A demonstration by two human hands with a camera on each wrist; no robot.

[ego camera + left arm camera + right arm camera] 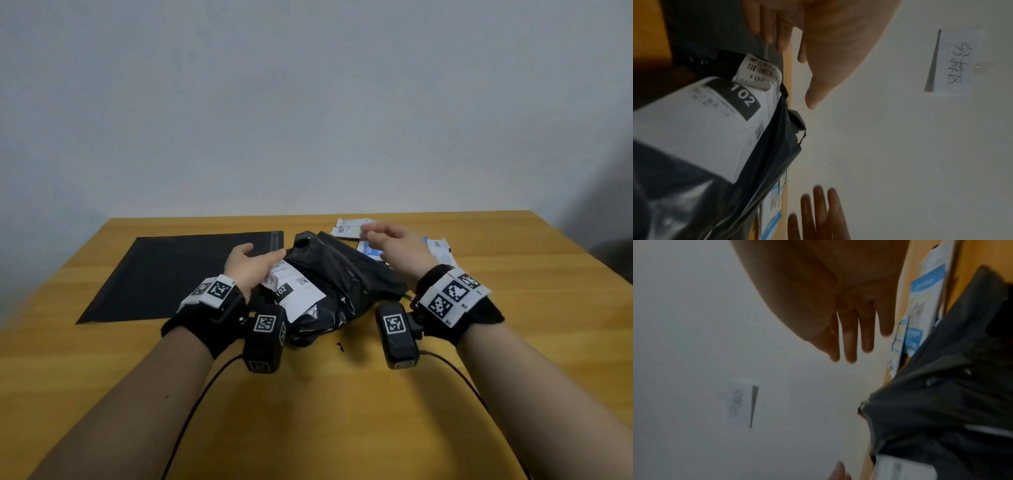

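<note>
– Parcel [342,274] first: where does it lie?
– On the bench [342,411], around the middle and closer to the far edge than the near one. It is a crumpled, bulging black plastic bag. A white shipping label [298,291] sits on its left half, with "102" printed in a black bar and a barcode at its far end.
– What flanks it?
– A flat black mailer bag [191,274] lies just beside it on the left, reaching toward the bench's left edge. Toward the far right corner lie blue-and-white printed packets [371,250], partly hidden behind the parcel.
– The left hand?
– The left hand [251,265] is over the parcel's far left side, palm turned inward. The fingers are straight and together, the thumb apart. Its grip is wide and holds nothing. The fingertips are at the label's far end, but I cannot tell whether they touch it.
– And the right?
– The right hand [394,243] hovers above the parcel's far right side, over the packets, and is blurred. Its fingers are straight, the grip is wide with nothing in it, and it is clear of the parcel.
– Anything else?
– A paper note [957,61] with handwriting is stuck on the pale wall [308,102] behind the bench.
</note>
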